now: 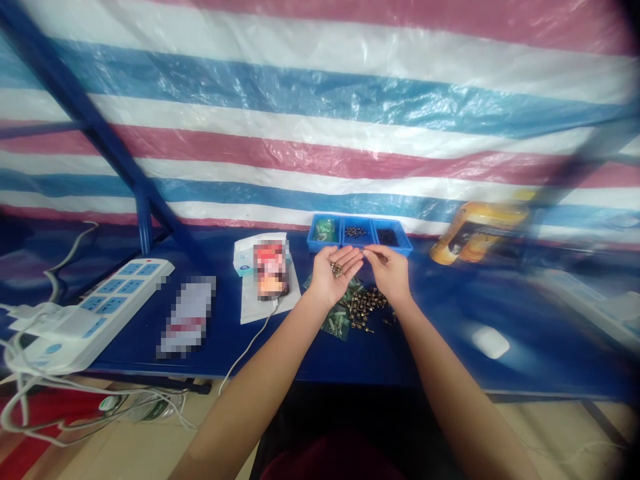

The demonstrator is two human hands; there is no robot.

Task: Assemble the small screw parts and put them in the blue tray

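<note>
My left hand (331,279) is turned palm up and slightly cupped, with several small brass-coloured metal parts (336,269) lying in it. My right hand (391,272) is closed in a pinch close to the left fingertips; what it pinches, if anything, is too small to make out. Below the hands, a heap of similar brass-coloured parts (369,305) lies on the blue table (320,357). Beside the heap are green-tinted plastic bags (336,325) with small pieces inside. Just beyond the hands stands a blue three-part tray (359,248) holding a green bag and small dark parts.
A white power strip (113,303) with cables lies left. A blurred-out packet (187,317) and a phone-like item (271,270) with a cord lie nearer. A yellow-orange bottle (475,230) and a white rounded case (491,341) are right. Striped sheeting (320,147) hangs behind.
</note>
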